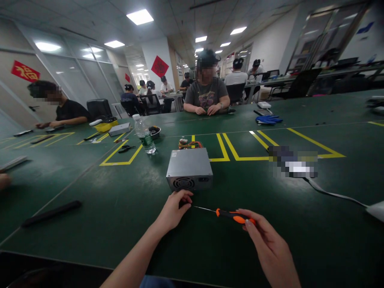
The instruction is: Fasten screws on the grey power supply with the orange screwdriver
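Note:
A grey metal computer power supply (pixel 189 164) sits on the green table, its fan grille and socket side facing me. My left hand (pixel 177 206) is just in front of its lower edge, fingers curled and thumb close to them. Whatever may be between those fingertips is too small or hidden to make out. In my right hand (pixel 267 236) is an orange-and-black screwdriver (pixel 231 216), gripped by its handle. Its thin shaft points left, with the tip right by my left thumb. Colored cables (pixel 191 145) lie behind the power supply.
A water bottle (pixel 145 136) stands behind and left, near a small bowl (pixel 155 132). A long black bar (pixel 51 214) lies at left. At right is a blurred device with a white cable (pixel 336 194); blue gloves (pixel 269 119) lie farther back. Another person (pixel 207 94) sits opposite.

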### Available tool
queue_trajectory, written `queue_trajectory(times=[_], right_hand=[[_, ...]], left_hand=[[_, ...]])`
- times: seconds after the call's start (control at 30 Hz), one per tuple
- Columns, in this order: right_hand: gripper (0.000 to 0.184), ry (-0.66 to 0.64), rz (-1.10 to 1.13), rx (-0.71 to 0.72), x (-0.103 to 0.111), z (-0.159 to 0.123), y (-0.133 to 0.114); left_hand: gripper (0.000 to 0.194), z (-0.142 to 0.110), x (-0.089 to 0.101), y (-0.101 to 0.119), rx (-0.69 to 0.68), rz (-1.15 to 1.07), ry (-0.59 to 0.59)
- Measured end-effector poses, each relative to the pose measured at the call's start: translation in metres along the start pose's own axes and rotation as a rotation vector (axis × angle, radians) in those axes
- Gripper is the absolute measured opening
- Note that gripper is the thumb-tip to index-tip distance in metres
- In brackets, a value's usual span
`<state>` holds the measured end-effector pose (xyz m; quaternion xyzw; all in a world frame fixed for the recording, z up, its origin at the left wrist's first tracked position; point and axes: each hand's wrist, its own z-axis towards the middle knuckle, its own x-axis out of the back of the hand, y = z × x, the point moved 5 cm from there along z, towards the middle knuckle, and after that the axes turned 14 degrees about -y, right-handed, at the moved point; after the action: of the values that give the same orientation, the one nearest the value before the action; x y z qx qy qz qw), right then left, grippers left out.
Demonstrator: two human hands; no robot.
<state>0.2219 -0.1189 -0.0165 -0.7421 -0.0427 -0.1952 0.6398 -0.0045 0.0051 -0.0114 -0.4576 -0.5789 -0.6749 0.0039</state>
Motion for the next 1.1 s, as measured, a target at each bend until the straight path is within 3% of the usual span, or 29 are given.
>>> queue_trajectory(times=[0.47,1.1], right_hand=[[0.038,0.017,0.018,0.056,-0.0012,-0.0013,-0.0069],[0.039,0.048,0.019,0.048,0.0018,-0.0023,-0.0025]], left_hand=[[0.026,-0.0002,0.0021,0.0008,-0.003,0.024,-0.015],[0.039,-0.0014,-0.0024,0.0041,-0.059,0.018,-0.046]])
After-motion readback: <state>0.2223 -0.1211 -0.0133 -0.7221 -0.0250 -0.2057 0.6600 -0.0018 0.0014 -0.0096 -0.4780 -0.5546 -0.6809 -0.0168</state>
